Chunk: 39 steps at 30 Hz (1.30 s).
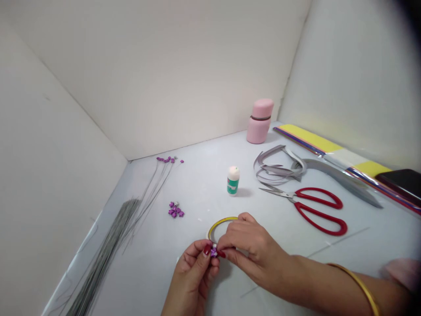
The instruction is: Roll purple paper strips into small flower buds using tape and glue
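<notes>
Between the fingertips of my left hand (196, 272) is a small purple paper star (213, 253). My right hand (251, 243) is closed close against it, its thumb and index finger pinched at the star's edge. A narrow roll of tape (213, 229), with a yellow inner ring, stands out behind and under the right fingers; part of it is hidden by them. A whitish bit of tape seems to show just above the star. Away to the left lies a small heap of purple stars (175, 211) on the table.
Grey wires (108, 254) lie bundled at left, some with purple stars (164, 159) at their tips. A glue bottle (233, 182) stands mid-table. Red-handled scissors (296, 198), paper strips (276, 169), packaged coloured paper (329, 149), a dark object (403, 184) and a pink flask (259, 122) are right.
</notes>
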Each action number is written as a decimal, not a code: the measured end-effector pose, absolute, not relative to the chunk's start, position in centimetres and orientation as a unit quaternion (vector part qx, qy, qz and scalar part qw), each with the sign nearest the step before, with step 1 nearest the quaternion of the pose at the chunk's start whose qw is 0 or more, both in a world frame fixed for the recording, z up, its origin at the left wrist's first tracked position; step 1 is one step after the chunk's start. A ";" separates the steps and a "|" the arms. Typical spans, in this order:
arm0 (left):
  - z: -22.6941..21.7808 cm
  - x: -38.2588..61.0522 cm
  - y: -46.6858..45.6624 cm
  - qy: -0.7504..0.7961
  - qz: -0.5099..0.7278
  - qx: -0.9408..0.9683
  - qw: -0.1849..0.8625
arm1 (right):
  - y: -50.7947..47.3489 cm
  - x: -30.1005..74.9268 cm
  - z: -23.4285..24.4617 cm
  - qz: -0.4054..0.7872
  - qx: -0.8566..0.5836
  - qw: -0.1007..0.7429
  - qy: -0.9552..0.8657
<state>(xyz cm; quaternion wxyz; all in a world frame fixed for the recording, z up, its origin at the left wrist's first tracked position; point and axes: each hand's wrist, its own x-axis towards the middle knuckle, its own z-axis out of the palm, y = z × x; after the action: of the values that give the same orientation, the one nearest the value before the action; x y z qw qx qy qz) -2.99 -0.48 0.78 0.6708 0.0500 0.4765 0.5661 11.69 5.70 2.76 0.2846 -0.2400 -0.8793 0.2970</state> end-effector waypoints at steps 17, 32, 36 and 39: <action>0.5 -3.0 -0.6 0.510 0.551 0.094 0.653 | 5.7 11.8 2.7 0.311 -0.253 0.287 -0.870; 1.2 -2.3 -1.1 0.556 0.593 0.219 0.540 | 5.6 11.8 2.7 0.324 -0.259 0.292 -0.862; 0.9 -2.3 -1.2 0.583 0.575 0.260 0.512 | 5.7 11.8 2.0 0.302 -0.267 0.279 -0.871; 0.3 -2.5 -1.3 0.618 0.542 0.323 0.468 | 5.8 11.7 1.3 0.276 -0.270 0.250 -0.888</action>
<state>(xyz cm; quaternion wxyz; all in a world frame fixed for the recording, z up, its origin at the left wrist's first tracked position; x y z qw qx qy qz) -2.48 -1.31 0.28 0.4681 0.3235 0.6182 0.5422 11.69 5.76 1.29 0.2502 -0.2704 -0.8879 0.2755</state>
